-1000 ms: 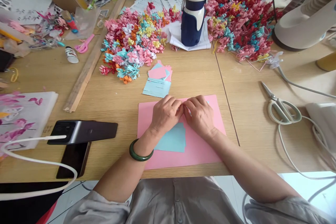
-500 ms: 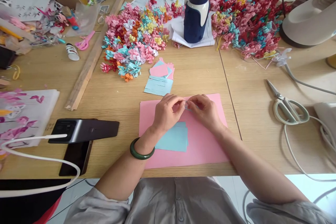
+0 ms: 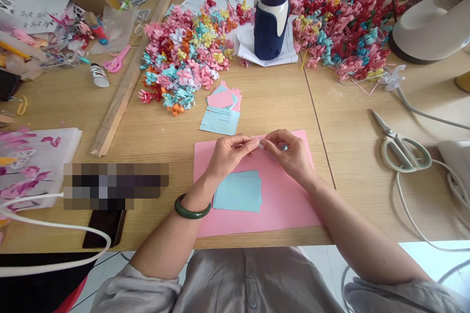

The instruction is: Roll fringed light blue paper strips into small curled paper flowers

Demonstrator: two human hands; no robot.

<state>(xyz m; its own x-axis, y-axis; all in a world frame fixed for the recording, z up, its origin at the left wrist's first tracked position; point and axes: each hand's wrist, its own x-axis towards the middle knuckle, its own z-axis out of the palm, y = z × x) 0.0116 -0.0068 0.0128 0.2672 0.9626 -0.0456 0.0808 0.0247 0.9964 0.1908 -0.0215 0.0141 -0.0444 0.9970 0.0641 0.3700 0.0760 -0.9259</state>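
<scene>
Blue paper strip [image 3: 284, 147], very small, is pinched by the left hand [image 3: 226, 157] and the right hand [image 3: 293, 159], over a pink sheet [image 3: 284, 200]. Blue cards [image 3: 238, 191] lie on it. Scissors [image 3: 404, 152] rest to the right on the surface [image 3: 271, 100].

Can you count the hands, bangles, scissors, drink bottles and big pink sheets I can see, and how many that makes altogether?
Hands: 2 (left hand, right hand)
Bangles: 1 (green bangle)
Scissors: 2 (pink scissors, pale scissors)
Drink bottles: 1 (blue bottle)
Big pink sheets: 1 showing (pink sheet)
Total: 7
</scene>
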